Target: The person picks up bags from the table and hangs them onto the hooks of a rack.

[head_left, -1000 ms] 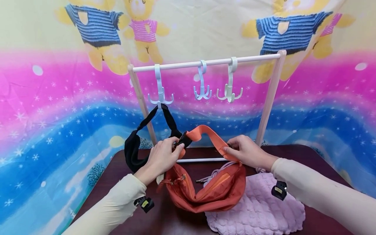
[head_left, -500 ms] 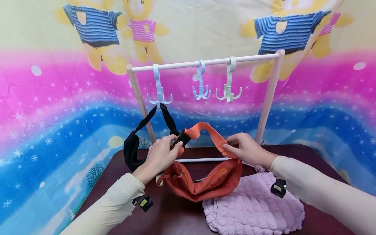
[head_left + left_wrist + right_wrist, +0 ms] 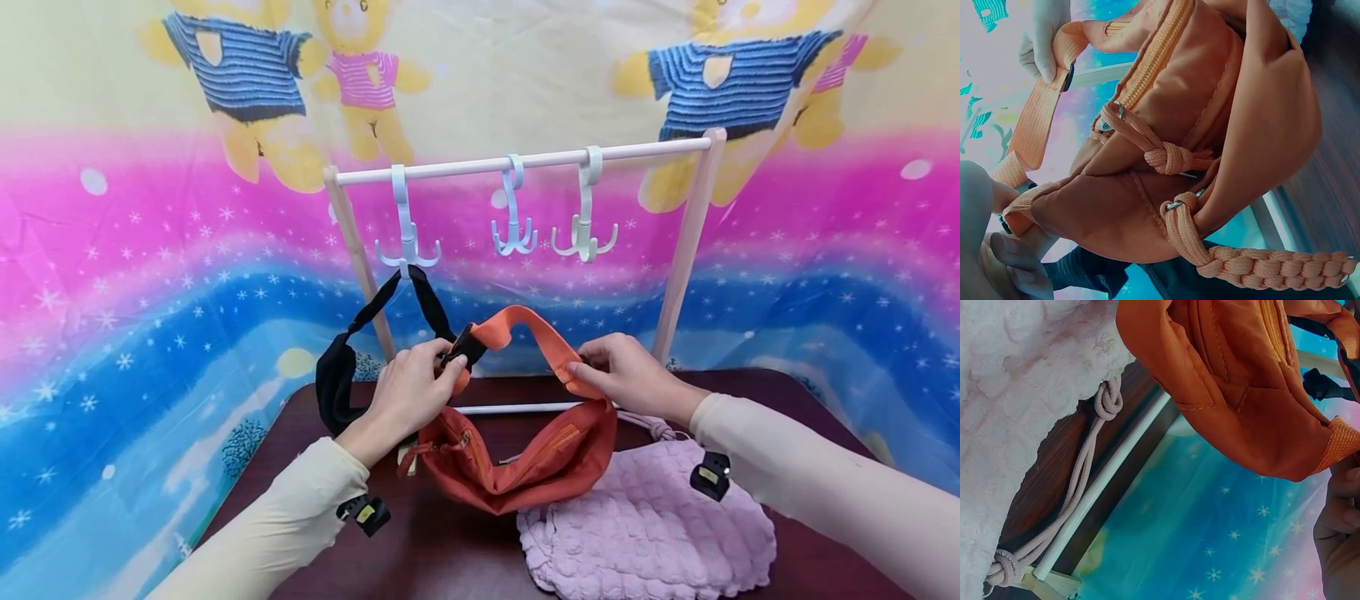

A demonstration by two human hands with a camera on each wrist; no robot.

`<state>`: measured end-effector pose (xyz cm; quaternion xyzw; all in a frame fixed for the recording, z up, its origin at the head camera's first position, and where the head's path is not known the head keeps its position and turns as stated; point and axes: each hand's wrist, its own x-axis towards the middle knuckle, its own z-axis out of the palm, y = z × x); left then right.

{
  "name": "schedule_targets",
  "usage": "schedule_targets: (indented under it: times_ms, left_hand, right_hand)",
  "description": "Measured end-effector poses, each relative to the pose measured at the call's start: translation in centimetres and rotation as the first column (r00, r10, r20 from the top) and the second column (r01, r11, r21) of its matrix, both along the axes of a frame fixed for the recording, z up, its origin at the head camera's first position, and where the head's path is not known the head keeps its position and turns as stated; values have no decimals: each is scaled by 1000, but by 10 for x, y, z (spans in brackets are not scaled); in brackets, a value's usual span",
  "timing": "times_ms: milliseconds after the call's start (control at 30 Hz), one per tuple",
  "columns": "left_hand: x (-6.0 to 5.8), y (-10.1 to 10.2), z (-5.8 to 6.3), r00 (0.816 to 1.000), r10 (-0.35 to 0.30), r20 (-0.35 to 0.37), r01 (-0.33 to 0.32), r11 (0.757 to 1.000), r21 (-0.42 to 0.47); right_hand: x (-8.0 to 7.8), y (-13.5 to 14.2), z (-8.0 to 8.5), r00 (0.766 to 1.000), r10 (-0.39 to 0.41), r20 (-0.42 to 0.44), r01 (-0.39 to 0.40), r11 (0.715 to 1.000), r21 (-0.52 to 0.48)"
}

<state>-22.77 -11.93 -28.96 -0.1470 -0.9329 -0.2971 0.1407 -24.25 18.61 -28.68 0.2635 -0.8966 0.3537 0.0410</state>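
Both hands hold up a rust-orange waist bag (image 3: 517, 483) by its strap, in front of a wooden rack. My left hand (image 3: 408, 387) pinches the strap end beside a black buckle (image 3: 470, 346). At the other end, my right hand (image 3: 637, 375) pinches the bright orange strap (image 3: 536, 329), which arches up between the hands. The bag's body sags below in a V. The left wrist view shows its zipper (image 3: 1160, 56) and a braided zipper pull (image 3: 1279, 269). In the right wrist view the hand's fingers (image 3: 1344, 512) are at the bag's webbing end.
Three hook hangers hang from the rack's top bar (image 3: 465, 167): a left one (image 3: 407, 233), a middle one (image 3: 514, 225) and a right one (image 3: 587, 225). A black bag (image 3: 337, 379) hangs from the left one. A pink puffy drawstring bag (image 3: 652, 525) lies on the dark table (image 3: 420, 558).
Both hands have raised the waist bag a little and away from me, uncovering more of the pink bag. Their grips on the strap stay the same.
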Motion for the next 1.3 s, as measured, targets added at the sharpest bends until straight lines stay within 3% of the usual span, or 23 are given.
schedule_targets:
  times_ms: [1300]
  left_hand:
    - [1,-4,9,999,14,-48,-13,1000,28]
  right_hand:
    - [0,-3,6,995,-57,-88,56,998,-15]
